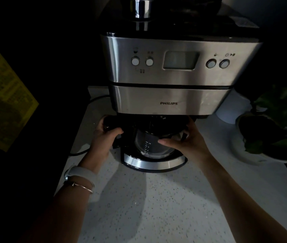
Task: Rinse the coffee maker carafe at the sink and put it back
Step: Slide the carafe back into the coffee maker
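Observation:
A glass carafe (149, 146) with a black lid and handle sits on the round warming plate of a steel coffee maker (170, 74). My left hand (102, 135) is wrapped around the carafe's black handle, which points left. My right hand (188, 141) cups the carafe's right side, thumb across the glass front. The carafe's top is hidden under the machine's brew head. No sink is in view.
The machine stands on a pale speckled counter (156, 207). A potted plant (275, 130) on a white saucer sits to the right. A black power cord (79, 151) runs off the counter's left edge. A yellow sheet (0, 95) hangs at far left.

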`<state>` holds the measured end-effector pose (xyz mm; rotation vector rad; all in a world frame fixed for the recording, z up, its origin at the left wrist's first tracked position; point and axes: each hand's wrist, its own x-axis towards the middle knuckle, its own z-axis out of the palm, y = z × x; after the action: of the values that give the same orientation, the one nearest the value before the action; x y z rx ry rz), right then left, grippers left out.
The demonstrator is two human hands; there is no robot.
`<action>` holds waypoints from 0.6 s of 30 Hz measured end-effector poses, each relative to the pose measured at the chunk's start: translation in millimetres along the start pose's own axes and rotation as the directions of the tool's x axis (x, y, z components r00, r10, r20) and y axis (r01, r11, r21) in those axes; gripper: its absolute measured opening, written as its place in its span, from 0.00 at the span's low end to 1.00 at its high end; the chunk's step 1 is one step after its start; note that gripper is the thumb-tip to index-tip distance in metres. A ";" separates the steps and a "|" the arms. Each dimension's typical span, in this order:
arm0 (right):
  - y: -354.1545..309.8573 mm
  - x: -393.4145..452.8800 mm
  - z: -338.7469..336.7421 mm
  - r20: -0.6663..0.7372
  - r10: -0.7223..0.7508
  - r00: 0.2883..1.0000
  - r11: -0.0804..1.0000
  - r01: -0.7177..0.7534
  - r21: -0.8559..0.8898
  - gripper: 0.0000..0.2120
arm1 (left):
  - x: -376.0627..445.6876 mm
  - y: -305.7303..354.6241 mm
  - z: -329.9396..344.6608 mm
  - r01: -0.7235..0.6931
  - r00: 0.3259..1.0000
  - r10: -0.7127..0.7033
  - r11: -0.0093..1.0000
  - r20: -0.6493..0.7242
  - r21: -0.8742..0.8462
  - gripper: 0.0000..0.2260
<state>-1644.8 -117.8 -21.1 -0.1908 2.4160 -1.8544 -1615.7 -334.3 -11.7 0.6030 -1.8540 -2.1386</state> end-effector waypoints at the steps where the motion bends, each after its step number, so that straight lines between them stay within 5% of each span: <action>1: 0.8 0.4 -0.1 -0.012 0.005 1.000 1.000 -0.005 -0.022 0.41 | 1.2 -1.5 0.3 0.002 1.000 -0.002 1.000 -0.005 0.003 0.17; 7: 3.4 0.1 -1.9 -0.005 0.000 1.000 0.998 -0.001 -0.059 0.40 | 4.2 -7.2 0.5 -0.021 1.000 0.021 1.000 -0.017 -0.008 0.19; 12: 3.4 -0.9 -0.9 -0.034 -0.027 0.999 0.996 0.024 -0.092 0.30 | 0.9 -8.1 2.4 -0.042 0.998 0.042 0.999 -0.037 -0.001 0.17; 18: 6.8 3.9 -1.0 -0.055 -0.057 0.997 0.992 0.050 -0.114 0.32 | -0.6 -14.1 3.3 -0.077 0.996 0.077 0.997 -0.049 0.002 0.16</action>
<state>-1649.2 -115.7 -27.4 -0.2140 2.5817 -1.7700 -1615.5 -328.8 -25.1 0.5694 -1.8213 -2.0571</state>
